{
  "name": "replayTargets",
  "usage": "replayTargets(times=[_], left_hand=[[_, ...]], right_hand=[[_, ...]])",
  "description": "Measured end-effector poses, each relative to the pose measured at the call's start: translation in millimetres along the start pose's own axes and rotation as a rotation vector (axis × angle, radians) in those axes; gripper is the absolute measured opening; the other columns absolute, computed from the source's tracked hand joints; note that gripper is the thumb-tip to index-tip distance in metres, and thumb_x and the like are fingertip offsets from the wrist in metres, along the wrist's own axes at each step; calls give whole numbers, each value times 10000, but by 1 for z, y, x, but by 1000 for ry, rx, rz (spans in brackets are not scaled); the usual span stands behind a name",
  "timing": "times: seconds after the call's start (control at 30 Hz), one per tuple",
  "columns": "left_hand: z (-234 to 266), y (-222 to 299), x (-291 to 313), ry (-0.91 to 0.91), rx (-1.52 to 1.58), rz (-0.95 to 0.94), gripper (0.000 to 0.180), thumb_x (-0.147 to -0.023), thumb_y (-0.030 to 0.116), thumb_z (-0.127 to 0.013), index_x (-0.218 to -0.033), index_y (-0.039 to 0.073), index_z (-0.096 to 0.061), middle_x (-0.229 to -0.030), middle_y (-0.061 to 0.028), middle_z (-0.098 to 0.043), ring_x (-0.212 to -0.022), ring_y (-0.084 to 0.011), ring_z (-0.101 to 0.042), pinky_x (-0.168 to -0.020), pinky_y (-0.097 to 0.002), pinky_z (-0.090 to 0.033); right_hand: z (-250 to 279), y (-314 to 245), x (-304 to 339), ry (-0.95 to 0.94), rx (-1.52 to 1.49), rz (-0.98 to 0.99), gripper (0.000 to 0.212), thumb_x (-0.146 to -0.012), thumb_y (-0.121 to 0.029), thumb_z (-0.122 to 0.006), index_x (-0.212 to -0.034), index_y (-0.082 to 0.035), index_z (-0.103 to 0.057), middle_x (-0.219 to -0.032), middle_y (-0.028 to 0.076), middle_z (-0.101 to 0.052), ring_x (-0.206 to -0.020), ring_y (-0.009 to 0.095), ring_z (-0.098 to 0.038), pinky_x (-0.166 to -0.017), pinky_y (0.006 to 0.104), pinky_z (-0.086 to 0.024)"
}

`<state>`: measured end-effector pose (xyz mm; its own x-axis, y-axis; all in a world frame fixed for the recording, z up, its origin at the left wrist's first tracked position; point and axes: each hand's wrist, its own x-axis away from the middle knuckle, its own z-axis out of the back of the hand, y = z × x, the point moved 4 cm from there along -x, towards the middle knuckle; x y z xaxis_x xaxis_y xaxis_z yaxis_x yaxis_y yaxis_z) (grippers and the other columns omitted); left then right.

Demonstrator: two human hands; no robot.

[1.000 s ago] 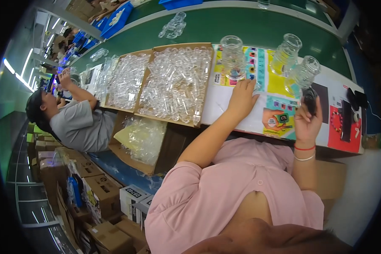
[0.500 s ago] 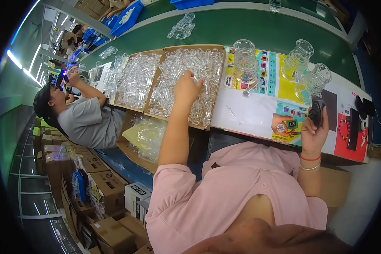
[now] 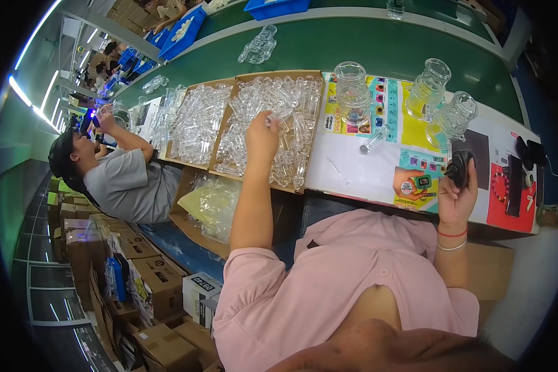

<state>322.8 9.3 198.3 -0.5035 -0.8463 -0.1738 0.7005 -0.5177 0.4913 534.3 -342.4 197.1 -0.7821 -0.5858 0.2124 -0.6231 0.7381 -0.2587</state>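
Observation:
My left hand (image 3: 262, 137) is over the right-hand cardboard tray (image 3: 323, 105), its fingers pinched on a small clear tube-like piece (image 3: 283, 110), partly lost against the similar pieces behind it. Several clear pieces (image 3: 301, 142) fill that tray. My right hand (image 3: 457, 201) grips a black rounded hand tool (image 3: 459, 167) upright at the table's front right; its exact kind is unclear. Just beyond the tool stand two ridged clear vessels (image 3: 452, 118) (image 3: 429, 90). A third clear vessel (image 3: 353, 93) stands beside the tray. A small clear tube with a dark end (image 3: 374, 140) lies between them.
Left of my tray is another tray of clear pieces (image 3: 198, 121). A phone (image 3: 514, 186) and a beaded bracelet (image 3: 499, 188) lie at far right. A co-worker in grey (image 3: 130, 186) sits at left. Below the trays is a box with plastic bags (image 3: 211, 208).
My left hand has drawn back slightly toward the left, and its spread fingers have closed on a clear piece. My right hand still holds the black tool, now tilted a little differently.

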Motion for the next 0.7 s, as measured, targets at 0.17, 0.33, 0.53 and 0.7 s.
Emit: replayTargets(times=[0.17, 0.33, 0.53, 0.7], left_hand=[[15, 34, 34, 38, 904, 11, 206, -852, 64, -528, -1040, -21, -540, -821, -101, -599, -737, -139, -613, -659, -243, -503], [9, 81, 66, -178, 1059, -74, 253, -801, 43, -593, -1034, -13, -511, -833, -69, -579, -740, -111, -567, -641, -224, -482], [-25, 124, 87, -404, 333, -261, 313, -667, 68, -680, -945, 40, -538, -752, -102, -564, -679, -241, -543, -623, -322, -437], [-72, 105, 99, -245, 239, -593, 328, -664, 94, -693, -965, 37, -576, -842, -94, -587, -830, -274, -511, -737, -354, -425]], right_hand=[[-3, -2, 4, 7, 29, 26, 214, -898, -200, -468, -848, 2, -521, -678, 104, -536, -398, 86, -367, -346, 157, -290], [-5, -2, 6, 15, 75, 22, 223, -892, -227, -476, -860, -17, -545, -689, 107, -557, -395, 87, -401, -338, 156, -291], [-5, -6, 11, -6, 100, 51, 203, -894, -231, -476, -863, -42, -544, -680, 82, -559, -395, 79, -407, -354, 162, -305], [-7, -8, 13, 8, 149, 74, 203, -897, -235, -469, -855, -46, -532, -692, 64, -562, -388, 78, -405, -358, 161, -306]])
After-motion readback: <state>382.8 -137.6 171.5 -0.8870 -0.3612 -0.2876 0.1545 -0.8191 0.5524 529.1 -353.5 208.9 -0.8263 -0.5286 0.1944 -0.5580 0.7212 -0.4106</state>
